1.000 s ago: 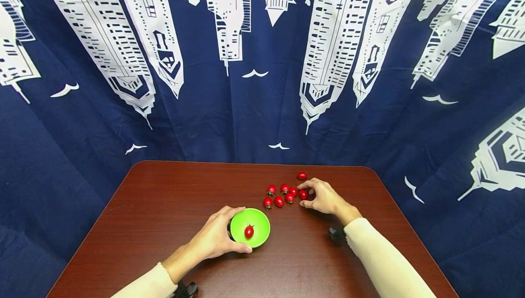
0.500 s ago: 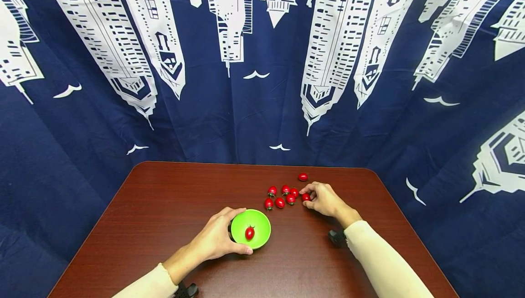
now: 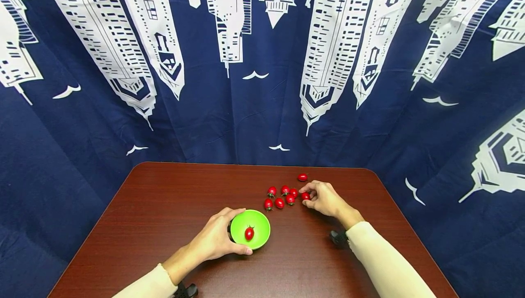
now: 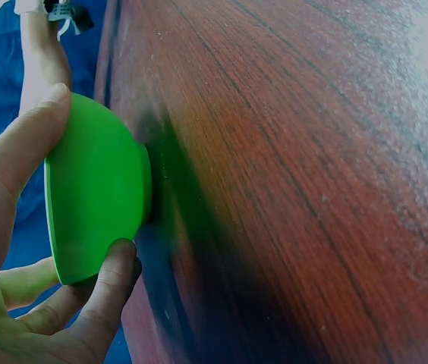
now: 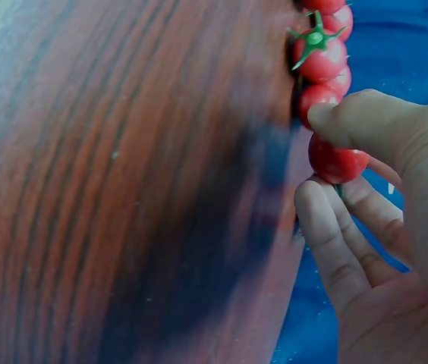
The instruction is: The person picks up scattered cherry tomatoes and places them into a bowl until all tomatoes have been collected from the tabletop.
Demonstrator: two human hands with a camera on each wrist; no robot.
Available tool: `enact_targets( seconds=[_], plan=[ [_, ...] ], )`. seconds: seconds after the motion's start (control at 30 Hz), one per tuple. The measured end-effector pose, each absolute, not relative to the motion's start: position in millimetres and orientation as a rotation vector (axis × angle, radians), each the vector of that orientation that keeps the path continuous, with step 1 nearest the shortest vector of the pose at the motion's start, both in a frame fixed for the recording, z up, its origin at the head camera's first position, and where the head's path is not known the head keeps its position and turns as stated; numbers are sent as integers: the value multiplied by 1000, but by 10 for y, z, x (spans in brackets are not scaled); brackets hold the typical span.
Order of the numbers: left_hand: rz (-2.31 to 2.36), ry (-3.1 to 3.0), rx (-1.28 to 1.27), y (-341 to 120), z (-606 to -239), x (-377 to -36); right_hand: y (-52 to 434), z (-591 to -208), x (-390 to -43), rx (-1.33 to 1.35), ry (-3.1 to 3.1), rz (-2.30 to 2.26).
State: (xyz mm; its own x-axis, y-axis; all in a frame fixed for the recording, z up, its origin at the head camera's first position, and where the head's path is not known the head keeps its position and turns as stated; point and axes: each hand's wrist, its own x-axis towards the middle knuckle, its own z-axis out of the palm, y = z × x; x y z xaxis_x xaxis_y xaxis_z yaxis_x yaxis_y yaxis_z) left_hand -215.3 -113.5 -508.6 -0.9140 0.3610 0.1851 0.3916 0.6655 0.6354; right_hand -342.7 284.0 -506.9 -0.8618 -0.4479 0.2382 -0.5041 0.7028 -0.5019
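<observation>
My left hand [image 3: 217,236] grips a small green bowl [image 3: 261,239] by its side, thumb near and fingers far. One cherry tomato [image 3: 249,233] with a green stem lies inside it. In the left wrist view the bowl [image 4: 100,189] is seen side-on, its base close to the table. Further right, my right hand [image 3: 326,200] pinches a cherry tomato [image 3: 305,196] at the edge of a loose group. In the right wrist view that tomato [image 5: 337,161] sits between thumb and fingertips; whether it touches the table is unclear.
Several cherry tomatoes [image 3: 280,202] lie grouped left of my right hand. One separate tomato [image 3: 302,177] is near the table's far edge. The brown wooden table [image 3: 172,197] meets a blue cloth [image 3: 229,129] printed with white buildings behind it.
My right thumb and fingers have come together on the cherry tomato, which has shifted slightly to the right. The left hand and bowl have stayed in place.
</observation>
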Motion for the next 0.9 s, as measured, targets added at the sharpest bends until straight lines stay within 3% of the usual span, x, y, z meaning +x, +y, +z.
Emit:
enact_targets(
  seconds=[0.9],
  plan=[
    [-1096,-2837,-643,-1133,-5085,-2161,2470,-4641,-3208,1027,-2691,846]
  ],
)
